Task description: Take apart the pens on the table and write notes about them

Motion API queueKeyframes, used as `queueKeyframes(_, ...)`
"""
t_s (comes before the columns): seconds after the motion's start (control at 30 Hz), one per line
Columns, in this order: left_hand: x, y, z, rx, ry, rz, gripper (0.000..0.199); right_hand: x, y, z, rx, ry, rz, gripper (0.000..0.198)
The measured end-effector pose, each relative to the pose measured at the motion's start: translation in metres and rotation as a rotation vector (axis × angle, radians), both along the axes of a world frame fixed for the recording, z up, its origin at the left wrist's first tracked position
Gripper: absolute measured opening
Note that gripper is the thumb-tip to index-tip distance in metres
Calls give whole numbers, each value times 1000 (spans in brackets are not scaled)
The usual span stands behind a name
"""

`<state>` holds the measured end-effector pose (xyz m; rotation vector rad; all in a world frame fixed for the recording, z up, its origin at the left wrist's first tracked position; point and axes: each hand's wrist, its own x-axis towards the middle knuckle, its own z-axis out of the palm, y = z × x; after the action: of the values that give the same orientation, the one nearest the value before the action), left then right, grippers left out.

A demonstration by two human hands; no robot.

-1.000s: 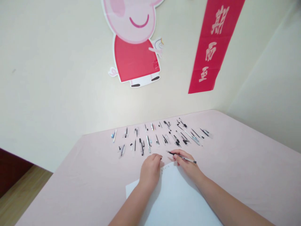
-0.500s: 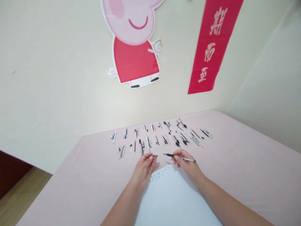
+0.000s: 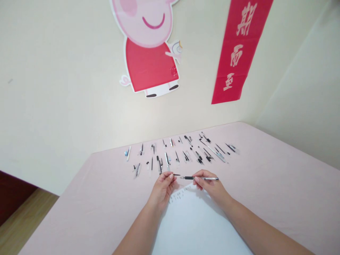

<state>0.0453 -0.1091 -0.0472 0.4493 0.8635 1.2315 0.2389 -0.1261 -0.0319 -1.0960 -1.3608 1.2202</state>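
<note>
My left hand (image 3: 162, 186) pinches a thin dark pen refill (image 3: 176, 174), whose tip sticks out to the right past the fingertips; the rest is hidden in the hand. Between the thumb and fingers of my right hand (image 3: 208, 182) is a pen (image 3: 189, 177) with a black grip and a clear barrel, held nearly level. Its point faces left toward the refill, with a small gap between the two. Below both hands lies a white sheet of paper (image 3: 196, 223) with rows of small handwriting near its top edge.
Several pen parts (image 3: 186, 157), such as caps, refills and barrels, lie in rows beyond my hands on the pink-covered table (image 3: 265, 187). A white and blue pen (image 3: 129, 153) lies at the far left. The wall behind carries a pig cutout (image 3: 151, 67) and a red banner (image 3: 233, 67).
The pen in my right hand has tilted to nearly level and its point has moved left, closer to the refill. More of the refill shows beyond my left fingers. The view has shifted slightly.
</note>
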Motion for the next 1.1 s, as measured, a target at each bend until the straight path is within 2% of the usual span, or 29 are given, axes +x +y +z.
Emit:
queueKeyframes(0.4, 2, -4, 4, 59, 105, -69, 23, -3, 1, -2, -33, -6, 7, 32)
queueKeyframes(0.7, 4, -9, 9, 98, 176, -133, 27, -2, 1, -5, -27, 67, 103, 39)
queueKeyframes(1.1, -1, -6, 1, 103, 158, -153, 25, -1, 2, -11, -53, 149, 77, 36)
